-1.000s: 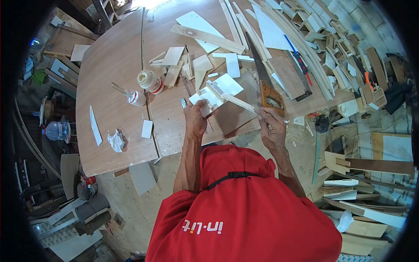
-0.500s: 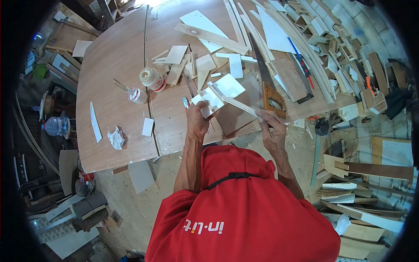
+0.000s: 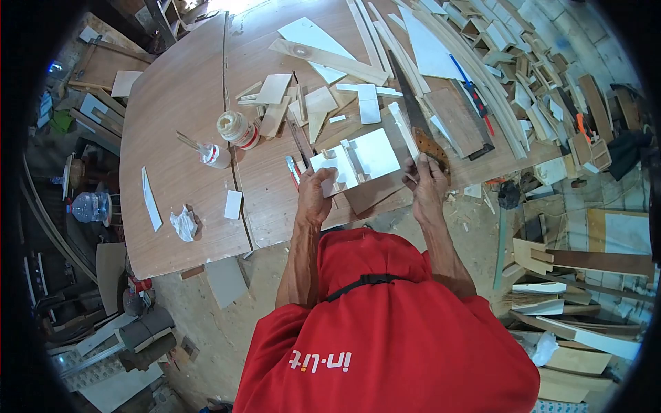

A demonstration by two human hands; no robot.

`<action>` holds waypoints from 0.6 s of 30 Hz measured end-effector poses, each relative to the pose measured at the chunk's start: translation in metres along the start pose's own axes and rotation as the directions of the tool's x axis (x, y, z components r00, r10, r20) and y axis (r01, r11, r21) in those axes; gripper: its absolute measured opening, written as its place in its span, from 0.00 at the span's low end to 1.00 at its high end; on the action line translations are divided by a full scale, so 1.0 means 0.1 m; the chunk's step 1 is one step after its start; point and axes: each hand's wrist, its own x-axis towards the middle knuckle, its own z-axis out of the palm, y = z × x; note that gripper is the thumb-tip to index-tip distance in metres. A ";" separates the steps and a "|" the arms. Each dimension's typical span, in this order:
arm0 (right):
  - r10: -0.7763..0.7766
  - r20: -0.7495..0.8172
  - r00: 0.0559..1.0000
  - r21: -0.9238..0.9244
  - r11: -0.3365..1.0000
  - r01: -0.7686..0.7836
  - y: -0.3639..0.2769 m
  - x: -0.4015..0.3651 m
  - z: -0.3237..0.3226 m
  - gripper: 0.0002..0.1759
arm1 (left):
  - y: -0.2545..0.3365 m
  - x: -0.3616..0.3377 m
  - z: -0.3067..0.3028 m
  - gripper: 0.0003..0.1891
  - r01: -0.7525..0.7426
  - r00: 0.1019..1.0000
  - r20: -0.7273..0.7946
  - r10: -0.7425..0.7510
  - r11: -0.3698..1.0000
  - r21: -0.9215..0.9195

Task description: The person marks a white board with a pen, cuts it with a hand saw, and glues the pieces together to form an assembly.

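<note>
My left hand [image 3: 315, 194] is closed on the near left edge of a white board [image 3: 379, 153] with thin wooden strips fixed across it. The board is held over the front of the table, above a brown panel. My right hand [image 3: 427, 184] pinches the lower end of a narrow wooden stick [image 3: 404, 131], which points up and away, apart from the board. Just behind the stick lies a handsaw with a wooden handle [image 3: 434, 148], partly hidden by it. A utility knife [image 3: 293, 171] with red on it lies beside my left hand.
A glue jar [image 3: 237, 129] and a white pot with brushes [image 3: 215, 155] stand left of centre. Crumpled white paper [image 3: 184, 224] lies near the table's front left. Wood offcuts [image 3: 317, 103] and long strips cover the back. More wood pieces [image 3: 537, 255] are stacked right, off the table.
The stick has swung from lying across the board to pointing upward, away from it. The board has moved slightly right and shows more of its face. My right hand has turned with the stick.
</note>
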 end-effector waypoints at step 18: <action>0.018 0.098 0.995 -0.009 1.000 -0.017 0.25 0.07 0.16 0.16 | -0.05 -0.04 -0.13 0.17 0.044 0.998 -0.040 -0.043 0.998 0.037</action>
